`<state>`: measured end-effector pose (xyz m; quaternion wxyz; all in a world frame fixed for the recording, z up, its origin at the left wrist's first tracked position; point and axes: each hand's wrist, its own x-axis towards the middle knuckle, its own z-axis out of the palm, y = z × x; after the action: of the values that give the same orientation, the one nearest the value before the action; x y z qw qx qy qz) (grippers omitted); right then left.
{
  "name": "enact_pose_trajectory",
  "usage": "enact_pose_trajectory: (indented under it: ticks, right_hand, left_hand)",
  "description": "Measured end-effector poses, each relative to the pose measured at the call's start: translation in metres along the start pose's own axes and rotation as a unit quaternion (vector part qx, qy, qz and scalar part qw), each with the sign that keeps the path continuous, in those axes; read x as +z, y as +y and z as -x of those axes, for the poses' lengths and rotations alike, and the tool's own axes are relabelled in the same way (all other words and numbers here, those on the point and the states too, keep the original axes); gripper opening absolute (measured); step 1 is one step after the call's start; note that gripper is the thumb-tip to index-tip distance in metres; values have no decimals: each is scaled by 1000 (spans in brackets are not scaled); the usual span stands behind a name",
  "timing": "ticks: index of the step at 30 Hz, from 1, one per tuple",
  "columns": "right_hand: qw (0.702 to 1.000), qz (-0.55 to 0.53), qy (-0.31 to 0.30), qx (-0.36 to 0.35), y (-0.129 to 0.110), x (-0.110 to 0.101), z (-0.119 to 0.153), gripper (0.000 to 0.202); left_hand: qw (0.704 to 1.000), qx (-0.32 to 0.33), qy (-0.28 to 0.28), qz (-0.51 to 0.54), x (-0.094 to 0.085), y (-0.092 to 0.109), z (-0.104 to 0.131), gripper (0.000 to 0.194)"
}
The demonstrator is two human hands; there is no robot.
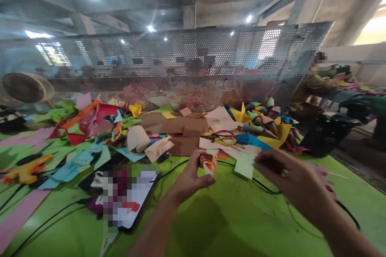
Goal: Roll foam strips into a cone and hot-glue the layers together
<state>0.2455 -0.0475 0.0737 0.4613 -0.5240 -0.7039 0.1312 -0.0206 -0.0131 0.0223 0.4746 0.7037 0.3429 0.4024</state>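
Observation:
My left hand (187, 178) is closed around a small roll of peach paper (208, 164), coiled like a paper rose. Its layered edge faces upward between thumb and fingers. To the right, my right hand (286, 172) pinches the edge of a pale green paper piece (243, 164), held a little above the green table (238, 217). The two hands are apart, with the pale green paper between them. Just beyond them lie scissors (224, 139) with red and yellow handles, among cream paper sheets. A black cable (267, 186) runs under the green paper and the right hand.
A phone (137, 198) lies left of my left hand. Further left are a yellow glue gun (28, 170) and heaped coloured paper (87, 122). Rolled paper cones (268, 122) are piled at back right. A perforated metal panel (169, 68) stands behind; another person (315, 84) sits far right.

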Motion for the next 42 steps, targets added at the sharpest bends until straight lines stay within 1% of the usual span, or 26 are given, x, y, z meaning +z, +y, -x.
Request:
enact_pose_trajectory:
  ticks: [1, 2, 4, 6, 8, 10, 13, 19, 23, 28, 32, 35, 42]
  right_hand:
    - [999, -1, -26, -29, -14, 17, -1, 6]
    - [998, -2, -37, -45, -24, 32, -3, 4]
    - [996, 2, -49, -74, -36, 55, -5, 4]
    - [995, 25, -41, -85, -39, 68, -6, 5]
    - [994, 56, -22, -89, -38, 75, -8, 5]
    - [992, 82, -1, -94, -36, 78, -8, 5]
    - [990, 99, 13, -104, -35, 80, -7, 6]
    - [989, 97, 12, -111, -35, 85, -4, 5]
    - [991, 91, 8, -100, -33, 88, -4, 3]
    - [991, 103, 19, -85, -33, 90, -3, 7]
    - [989, 100, 17, -104, -34, 91, -3, 6]
    - [987, 105, 18, -121, -34, 91, -3, 9]
    - [986, 107, 10, -124, -35, 89, -3, 11]
  left_hand:
    - [1000, 2, 7, -12, 0, 0, 0, 76]
    - [1000, 5, 14, -23, 0, 0, -1, 77]
    - [999, 17, 28, -42, 0, 1, -1, 76]
    - [997, 30, 40, -55, 1, 1, -2, 75]
    - [996, 39, 51, -65, 2, 1, -2, 74]
    - [994, 44, 65, -75, 3, 1, -3, 74]
    - [991, 43, 81, -96, 4, 0, -3, 76]
    - [988, 32, 90, -123, 4, 3, -3, 77]
    - [987, 39, 90, -124, 4, 3, -3, 74]
    - [987, 40, 92, -126, 3, 3, -3, 76]
    - [988, 44, 89, -119, 3, 4, -3, 73]
    - [989, 44, 89, -110, 4, 5, -3, 74]
    - [990, 46, 88, -101, 3, 6, -3, 78]
